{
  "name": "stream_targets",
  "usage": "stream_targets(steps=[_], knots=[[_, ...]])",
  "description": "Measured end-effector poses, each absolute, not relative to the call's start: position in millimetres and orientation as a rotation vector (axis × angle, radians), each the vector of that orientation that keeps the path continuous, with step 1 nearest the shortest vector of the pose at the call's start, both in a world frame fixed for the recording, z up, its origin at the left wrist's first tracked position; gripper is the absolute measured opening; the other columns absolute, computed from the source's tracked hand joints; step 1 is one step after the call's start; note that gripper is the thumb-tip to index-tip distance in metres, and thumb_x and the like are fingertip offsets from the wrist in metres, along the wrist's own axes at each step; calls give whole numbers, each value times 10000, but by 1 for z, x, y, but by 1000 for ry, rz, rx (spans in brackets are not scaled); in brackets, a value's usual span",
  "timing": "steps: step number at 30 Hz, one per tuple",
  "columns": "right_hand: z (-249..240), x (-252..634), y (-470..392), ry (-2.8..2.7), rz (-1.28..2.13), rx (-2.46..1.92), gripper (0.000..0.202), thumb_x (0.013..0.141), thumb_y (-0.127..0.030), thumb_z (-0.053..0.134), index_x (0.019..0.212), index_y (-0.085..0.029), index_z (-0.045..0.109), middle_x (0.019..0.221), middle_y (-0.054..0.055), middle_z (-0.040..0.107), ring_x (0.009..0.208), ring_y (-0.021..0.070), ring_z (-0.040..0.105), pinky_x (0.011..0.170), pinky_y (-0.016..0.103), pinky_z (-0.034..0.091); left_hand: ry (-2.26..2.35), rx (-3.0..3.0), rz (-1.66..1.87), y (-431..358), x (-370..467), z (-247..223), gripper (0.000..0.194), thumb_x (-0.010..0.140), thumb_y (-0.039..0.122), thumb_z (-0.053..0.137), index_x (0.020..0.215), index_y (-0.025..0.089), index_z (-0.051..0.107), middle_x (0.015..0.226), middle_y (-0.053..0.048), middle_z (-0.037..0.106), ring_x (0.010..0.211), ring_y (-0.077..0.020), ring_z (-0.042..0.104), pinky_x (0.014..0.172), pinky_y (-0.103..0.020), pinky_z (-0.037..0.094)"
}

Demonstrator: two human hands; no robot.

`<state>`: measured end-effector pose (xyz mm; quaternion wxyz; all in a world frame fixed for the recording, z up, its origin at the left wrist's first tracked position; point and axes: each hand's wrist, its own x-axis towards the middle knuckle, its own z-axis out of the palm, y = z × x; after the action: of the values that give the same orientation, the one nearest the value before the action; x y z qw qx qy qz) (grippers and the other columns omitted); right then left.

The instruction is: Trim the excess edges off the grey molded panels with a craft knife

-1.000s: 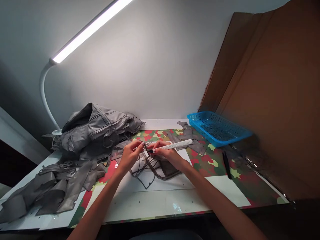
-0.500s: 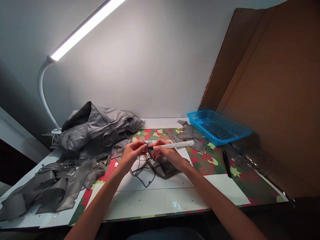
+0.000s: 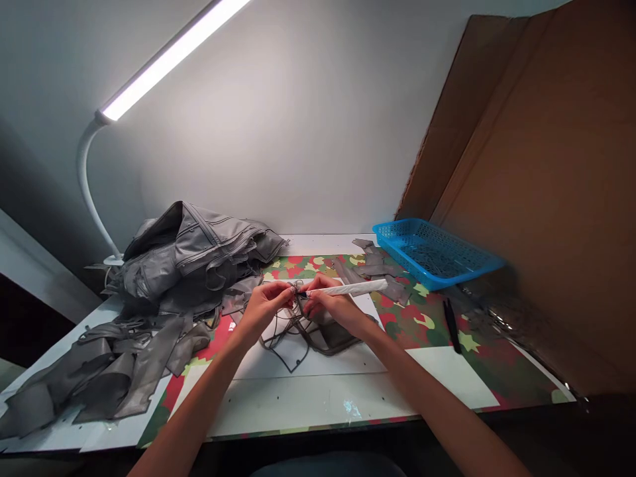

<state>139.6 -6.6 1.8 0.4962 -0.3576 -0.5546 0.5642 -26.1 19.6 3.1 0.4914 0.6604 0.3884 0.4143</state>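
My right hand [image 3: 332, 305] is closed round a slim white-wrapped tool [image 3: 360, 288]. Its long pale handle sticks out to the right, and its dark end points at my left fingertips. Thumb and fingers of my left hand [image 3: 268, 306] pinch the upper end of some thin grey strips [image 3: 291, 363], which hang in loops below. The exact spot between the fingertips is too small to make out. Under my right hand lies a dark grey leather-like piece [image 3: 335, 341] with a rounded corner, on a white sheet [image 3: 318, 366].
Grey leather-like panels [image 3: 203, 232] are heaped at the left, with loose scraps [image 3: 144, 368] in front. Black tweezers [image 3: 451, 324] and a blue plastic basket [image 3: 447, 268] lie to the right. A lamp [image 3: 169, 63] hangs over the left side; cardboard [image 3: 546, 199] stands at the right.
Both hands keep nearly the same place. The fingertips and the dark end of the white-wrapped tool have shifted slightly at the grey strips.
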Motion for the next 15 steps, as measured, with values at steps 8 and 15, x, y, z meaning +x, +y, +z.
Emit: stream_targets(steps=[8, 15], knots=[[-8, 134, -8, -1446, 1235, -942, 163, 879, -267, 507, 840, -119, 563, 667, -35, 560, 517, 71, 534, 508, 223, 465, 1002, 1852, 1066, 17, -22, 0, 176, 799, 283, 595, 758, 114, 618, 671, 17, 617, 605, -103, 576, 588, -254, 470], [-7, 125, -9, -1454, 1098, -1026, 200, 888, -298, 490, 835, -121, 568, 660, -34, 554, 504, 67, 512, 495, 217, 449, 1041, 2048, 1157, 16, -21, -4, 95, 770, 224, 593, 746, 143, 636, 689, -3, 650, 662, -130, 598, 669, -280, 463]])
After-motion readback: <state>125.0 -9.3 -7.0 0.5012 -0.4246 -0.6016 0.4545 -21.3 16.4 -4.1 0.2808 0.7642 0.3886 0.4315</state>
